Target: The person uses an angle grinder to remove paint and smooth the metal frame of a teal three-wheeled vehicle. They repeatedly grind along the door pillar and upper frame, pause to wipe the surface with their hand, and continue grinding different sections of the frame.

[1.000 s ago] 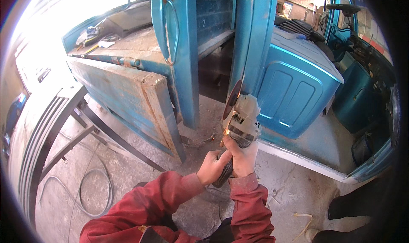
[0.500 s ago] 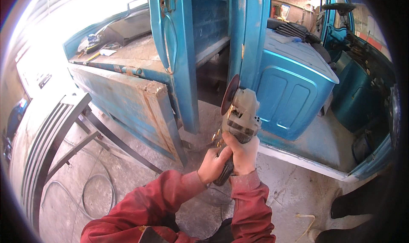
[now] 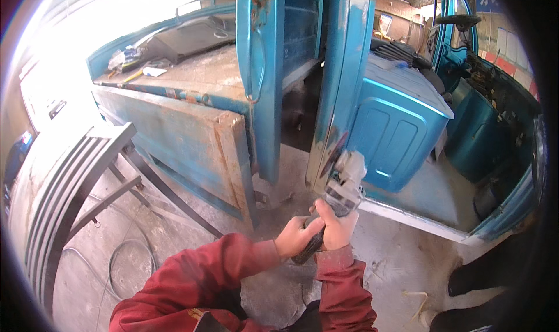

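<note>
Both hands grip an angle grinder (image 3: 349,172) with a pale head and a dark body. My left hand (image 3: 296,237) is wrapped around the rear of its body, and my right hand (image 3: 339,227) is closed around it just behind the head. The reddish-brown disc (image 3: 333,154) stands nearly upright at the lower part of a blue door pillar (image 3: 342,76) of a vehicle cab. Whether the disc touches the metal is hard to tell. Pale, bare-looking patches show on the pillar's lower end. Part of the tool's body is hidden by my fingers.
Right of the pillar is a blue box-shaped seat base (image 3: 396,134) above a pale sill (image 3: 407,218). A rusty blue side panel (image 3: 174,140) hangs at left, beside a dark metal frame (image 3: 87,169). Cable (image 3: 110,268) loops over the floor. Someone's dark-clothed legs (image 3: 483,274) are at lower right.
The grinder has moved down and slightly right with both hands, and its disc is now lower along the pillar. The view has shifted a little.
</note>
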Available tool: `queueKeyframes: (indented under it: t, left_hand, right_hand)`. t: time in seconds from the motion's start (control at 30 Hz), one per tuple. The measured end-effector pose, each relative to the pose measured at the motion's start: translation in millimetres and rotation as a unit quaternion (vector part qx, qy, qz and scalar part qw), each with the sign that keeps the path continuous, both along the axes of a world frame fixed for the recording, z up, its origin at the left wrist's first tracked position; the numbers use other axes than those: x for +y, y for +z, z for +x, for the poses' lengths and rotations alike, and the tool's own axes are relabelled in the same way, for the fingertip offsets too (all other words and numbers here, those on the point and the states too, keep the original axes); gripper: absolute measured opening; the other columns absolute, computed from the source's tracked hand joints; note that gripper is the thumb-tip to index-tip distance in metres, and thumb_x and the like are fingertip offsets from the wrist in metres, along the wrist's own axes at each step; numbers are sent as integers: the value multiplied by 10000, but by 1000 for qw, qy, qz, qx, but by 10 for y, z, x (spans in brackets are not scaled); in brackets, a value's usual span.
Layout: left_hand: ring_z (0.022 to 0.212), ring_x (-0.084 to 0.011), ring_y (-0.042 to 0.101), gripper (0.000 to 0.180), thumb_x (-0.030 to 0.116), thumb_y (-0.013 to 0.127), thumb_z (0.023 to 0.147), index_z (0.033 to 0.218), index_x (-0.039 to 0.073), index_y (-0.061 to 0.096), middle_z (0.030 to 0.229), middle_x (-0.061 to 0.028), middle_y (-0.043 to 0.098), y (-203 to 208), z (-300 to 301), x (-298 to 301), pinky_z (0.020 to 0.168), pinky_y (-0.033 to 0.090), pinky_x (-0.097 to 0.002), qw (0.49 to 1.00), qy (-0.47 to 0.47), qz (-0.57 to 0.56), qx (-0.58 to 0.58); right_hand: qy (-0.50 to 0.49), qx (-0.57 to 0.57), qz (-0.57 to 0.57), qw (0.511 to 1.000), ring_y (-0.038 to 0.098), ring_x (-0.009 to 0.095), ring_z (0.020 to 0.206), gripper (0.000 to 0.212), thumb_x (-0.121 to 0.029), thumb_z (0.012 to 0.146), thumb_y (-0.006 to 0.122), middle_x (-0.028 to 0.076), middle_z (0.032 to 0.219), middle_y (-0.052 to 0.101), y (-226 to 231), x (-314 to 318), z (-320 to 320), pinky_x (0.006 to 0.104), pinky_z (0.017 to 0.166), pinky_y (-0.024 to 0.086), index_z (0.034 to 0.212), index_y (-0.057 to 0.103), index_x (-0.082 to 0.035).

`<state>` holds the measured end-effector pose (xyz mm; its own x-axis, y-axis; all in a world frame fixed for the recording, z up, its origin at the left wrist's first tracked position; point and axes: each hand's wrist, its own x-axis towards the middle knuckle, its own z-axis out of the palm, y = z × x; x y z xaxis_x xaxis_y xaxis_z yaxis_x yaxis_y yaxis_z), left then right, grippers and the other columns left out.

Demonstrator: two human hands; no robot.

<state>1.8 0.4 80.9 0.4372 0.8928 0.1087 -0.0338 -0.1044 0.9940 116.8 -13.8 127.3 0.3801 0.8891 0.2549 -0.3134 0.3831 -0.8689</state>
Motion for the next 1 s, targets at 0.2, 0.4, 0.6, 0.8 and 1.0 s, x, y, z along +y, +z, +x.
queueKeyframes:
  t: [0.2,0.4,0.6,0.8,1.0]
  left_hand:
    - [926,-375,677,665,505,582,931,1281,-56,509,969,-278,674,-359,-192,-358,800,505,-427,955,-164,80,235]
    - [868,-437,656,1076,469,712,826,1535,2,51,1010,-287,647,-531,-381,-613,729,512,-462,856,-377,77,346]
    - [836,-391,662,1032,282,692,816,1556,43,13,1040,-246,617,-829,-485,-791,711,525,-457,780,-452,257,347]
    - [578,-333,653,888,192,609,831,1550,39,111,705,-174,624,-1245,-280,-893,484,486,-456,723,-488,399,283]
    - [526,-261,603,786,232,594,791,1471,-51,320,601,-79,565,-1591,-287,-1046,489,461,-394,756,-401,485,179]
  right_hand:
    - [-72,45,-125,989,655,195,714,242,-16,798,722,94,856,660,-429,-590,-31,316,647,532,1016,620,7]
    - [-150,185,-243,940,628,231,605,152,-58,808,673,126,745,633,-763,-994,-58,348,571,534,915,594,15]
    - [-183,153,-337,911,631,256,605,237,-216,827,690,112,740,626,-1322,-1214,124,370,573,543,906,583,-20]
    - [-184,169,-368,896,626,238,628,234,-205,870,647,114,751,627,-1899,-1478,315,353,556,518,991,589,-14]
    - [-206,191,-434,856,633,267,647,250,-196,840,689,119,748,623,-2118,-1698,355,395,583,533,966,599,0]
